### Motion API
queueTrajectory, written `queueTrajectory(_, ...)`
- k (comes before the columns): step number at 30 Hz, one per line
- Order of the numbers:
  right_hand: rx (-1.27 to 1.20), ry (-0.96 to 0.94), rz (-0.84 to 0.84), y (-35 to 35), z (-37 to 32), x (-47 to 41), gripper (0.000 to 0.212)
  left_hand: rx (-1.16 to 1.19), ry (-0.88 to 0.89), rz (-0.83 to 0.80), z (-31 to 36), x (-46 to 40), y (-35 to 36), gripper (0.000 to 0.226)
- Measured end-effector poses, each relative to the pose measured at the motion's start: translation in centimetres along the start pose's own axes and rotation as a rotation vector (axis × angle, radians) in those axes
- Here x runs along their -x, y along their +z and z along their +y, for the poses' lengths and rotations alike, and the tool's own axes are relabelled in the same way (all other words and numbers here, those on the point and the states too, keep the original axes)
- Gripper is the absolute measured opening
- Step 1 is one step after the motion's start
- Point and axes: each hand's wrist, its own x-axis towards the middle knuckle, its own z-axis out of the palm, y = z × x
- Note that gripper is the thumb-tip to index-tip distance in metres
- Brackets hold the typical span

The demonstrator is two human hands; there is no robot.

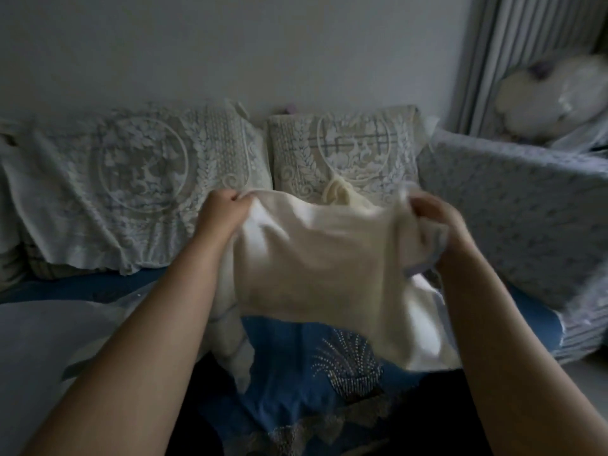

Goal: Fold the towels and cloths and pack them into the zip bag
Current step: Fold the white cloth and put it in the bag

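Cream cloth [316,255] held up in air over blue bed cover [296,366], in front of two lace pillows [138,179]. Your left hand [223,209] pinches top left edge; right hand [431,215] grips bunched top right corner. Both grips closed on fabric.

Risks:
- Right corner wadded, not true corner: fold likely comes out skewed.
- Lower edge hangs loose, blurred: may drag on bed, crease.
- Thin pinch on left: sharp shake could pull edge free.
- Zip bag not identifiable; pale plastic [42,337] at left unclear.
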Motion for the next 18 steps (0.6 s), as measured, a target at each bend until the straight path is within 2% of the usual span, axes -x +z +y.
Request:
queueTrajectory(2,0.345,-0.074,-0.073,2.6,-0.4,1.9,0.043,-0.044,0.163,-0.179,2.0,1.7,1.0,0.043)
queueTrajectory(4,0.533,-0.089,-0.23,4.9,-0.2,3.5,0.065,-0.005,0.309,-0.365,3.7,3.8,1.9,0.027)
queueTrajectory(6,0.604,-0.126,-0.343,6.5,0.9,4.1,0.056,0.032,0.367,-0.52,4.7,5.4,2.6,0.009)
queueTrajectory(7,0.63,-0.163,-0.325,7.1,1.0,4.5,0.041,0.003,0.383,-0.555,4.6,5.9,2.8,0.014)
queueTrajectory(8,0.629,-0.161,-0.256,7.2,1.3,4.3,0.028,-0.046,0.385,-0.567,4.1,6.1,3.0,0.023)
queueTrajectory(10,0.507,-0.116,-0.081,6.9,1.7,3.8,0.023,-0.212,0.332,-0.49,2.6,6.0,2.8,0.035)
queueTrajectory(14,0.355,-0.085,0.119,6.1,2.2,2.8,0.023,-0.492,0.124,-0.258,-2.8,5.3,2.2,0.017)
queueTrajectory(18,0.092,-0.003,0.351,4.3,2.8,0.8,0.019,-0.469,-0.095,-0.247,-8.3,4.3,0.9,0.012)
